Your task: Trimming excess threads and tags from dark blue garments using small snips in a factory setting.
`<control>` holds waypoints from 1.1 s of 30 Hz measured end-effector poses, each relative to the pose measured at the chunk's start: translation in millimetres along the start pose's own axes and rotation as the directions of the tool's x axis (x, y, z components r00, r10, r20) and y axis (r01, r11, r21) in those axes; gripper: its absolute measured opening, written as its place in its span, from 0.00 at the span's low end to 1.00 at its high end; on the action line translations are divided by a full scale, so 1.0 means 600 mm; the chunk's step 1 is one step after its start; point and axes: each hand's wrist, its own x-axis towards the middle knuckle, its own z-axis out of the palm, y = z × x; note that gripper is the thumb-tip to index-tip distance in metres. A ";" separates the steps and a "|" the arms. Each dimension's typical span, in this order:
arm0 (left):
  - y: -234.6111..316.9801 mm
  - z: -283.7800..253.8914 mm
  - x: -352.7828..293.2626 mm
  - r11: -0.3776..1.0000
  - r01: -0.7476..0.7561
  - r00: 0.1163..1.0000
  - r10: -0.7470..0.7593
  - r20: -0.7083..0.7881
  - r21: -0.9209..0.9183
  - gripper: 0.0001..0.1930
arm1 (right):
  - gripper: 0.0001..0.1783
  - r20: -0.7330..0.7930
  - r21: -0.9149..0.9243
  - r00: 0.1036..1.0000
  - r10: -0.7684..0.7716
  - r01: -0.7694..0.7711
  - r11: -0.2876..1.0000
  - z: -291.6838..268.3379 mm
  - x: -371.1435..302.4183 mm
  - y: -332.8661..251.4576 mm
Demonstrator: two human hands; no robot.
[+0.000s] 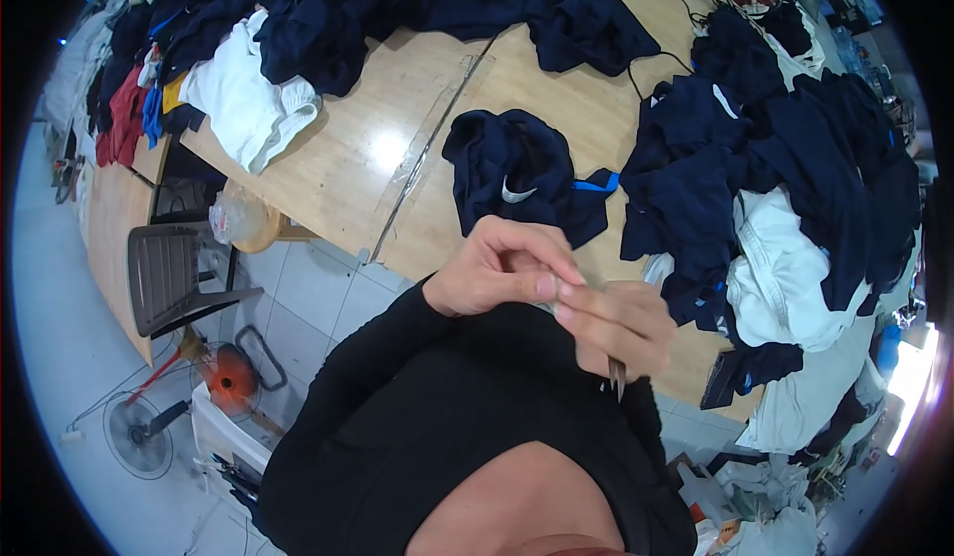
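On the left, my left hand (pixel 497 273) is curled in front of my chest, its grip pressed together with thumb and fingertips pinching a small pale scrap (pixel 545 303) of something. Only a sliver shows between the two hands, so I cannot tell whether it is cloth, a tag or thread. I judge it light and limp, easy to lose, so it is best held at its edge with fingertips, as now.

Just to the right, touching the left, my right hand (pixel 618 325) has its grip closed around a small metal tool (pixel 616 377). The thin pointed tips stick out below the fist, like little snips or tweezers. I judge the tool stiff, light, slick and sharp at the tips, so the hold belongs on the middle of its body, well back from the points.

Both hands hover over the near edge of the wooden counter (pixel 368 158). Beyond them, near that edge, lies a crumpled navy shirt (pixel 522 173) with a white mark and blue trim. Farther right, a heap of navy and white clothes (pixel 785 198) covers the counter's right end.
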 end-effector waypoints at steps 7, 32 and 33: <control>-0.052 -0.112 -0.096 0.859 0.339 0.692 0.049 -0.720 0.385 0.06 | 0.12 -0.099 -0.181 0.804 0.586 -0.594 0.784 0.051 -0.057 -0.005; -0.035 -0.151 -0.124 0.982 -0.073 0.949 0.015 -0.314 -0.175 0.10 | 0.08 -0.180 0.347 0.376 0.909 -0.841 0.416 0.067 -0.099 0.111; -0.038 -0.172 -0.132 0.994 0.027 0.926 -0.064 -0.372 -0.106 0.13 | 0.08 -0.197 0.332 0.408 0.891 -0.828 0.453 0.058 -0.076 0.109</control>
